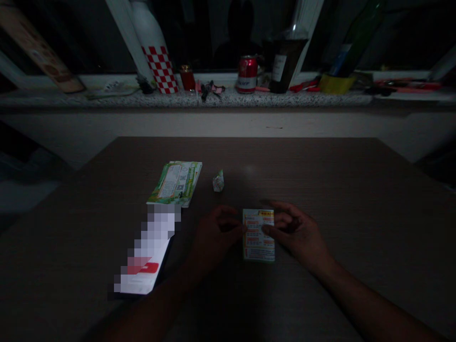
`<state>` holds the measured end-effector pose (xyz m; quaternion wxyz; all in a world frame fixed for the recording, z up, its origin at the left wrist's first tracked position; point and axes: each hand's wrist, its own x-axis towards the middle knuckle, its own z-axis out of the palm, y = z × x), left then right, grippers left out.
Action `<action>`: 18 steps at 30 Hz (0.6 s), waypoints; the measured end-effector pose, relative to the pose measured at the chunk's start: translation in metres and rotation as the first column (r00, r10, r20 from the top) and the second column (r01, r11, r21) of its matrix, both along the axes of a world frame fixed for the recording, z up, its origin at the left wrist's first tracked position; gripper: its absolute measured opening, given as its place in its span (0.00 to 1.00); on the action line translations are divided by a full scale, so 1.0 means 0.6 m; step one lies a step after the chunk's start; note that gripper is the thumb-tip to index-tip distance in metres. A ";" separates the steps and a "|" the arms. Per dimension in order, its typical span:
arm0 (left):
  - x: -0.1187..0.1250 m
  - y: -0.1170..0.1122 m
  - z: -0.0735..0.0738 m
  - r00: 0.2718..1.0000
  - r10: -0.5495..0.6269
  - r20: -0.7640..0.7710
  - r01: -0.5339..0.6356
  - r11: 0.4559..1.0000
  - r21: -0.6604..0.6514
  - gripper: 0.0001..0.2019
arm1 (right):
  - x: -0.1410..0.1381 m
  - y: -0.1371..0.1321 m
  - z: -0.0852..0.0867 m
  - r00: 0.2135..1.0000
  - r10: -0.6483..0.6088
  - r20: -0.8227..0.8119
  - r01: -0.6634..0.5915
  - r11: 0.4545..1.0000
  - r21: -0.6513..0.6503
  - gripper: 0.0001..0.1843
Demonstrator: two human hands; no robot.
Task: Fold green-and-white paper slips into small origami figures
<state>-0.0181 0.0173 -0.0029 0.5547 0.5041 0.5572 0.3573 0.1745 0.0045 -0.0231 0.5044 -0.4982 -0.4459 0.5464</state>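
Observation:
A small printed paper (258,244), folded or cut to a near square with orange and yellow print, is held upright-facing between my two hands over the table. My left hand (219,232) pinches its left edge between thumb and fingers. On the other side, my right hand (299,232) grips the right edge, thumb on the front and fingers behind. Beyond my left hand lies a small crumpled or folded paper piece (218,181). A stack of green printed leaflets (176,183) rests farther left.
A lit phone (142,280), partly pixelated, lies left of my left hand on the wooden table (338,180). Along the stone windowsill (221,100) stand a red-checked white bottle (160,64), a red can (247,75), a dark bottle (283,66) and a yellow holder (337,84).

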 end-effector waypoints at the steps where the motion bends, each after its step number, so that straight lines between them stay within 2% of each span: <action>1: 0.000 0.000 0.000 1.000 0.001 -0.002 -0.001 1.000 0.004 0.14 | 0.000 0.000 0.000 1.000 0.003 0.001 -0.003 1.000 -0.001 0.26; 18: -0.001 -0.001 -0.001 1.000 -0.006 0.013 0.007 1.000 -0.009 0.15 | 0.001 0.000 -0.001 1.000 0.004 0.003 -0.004 1.000 -0.010 0.26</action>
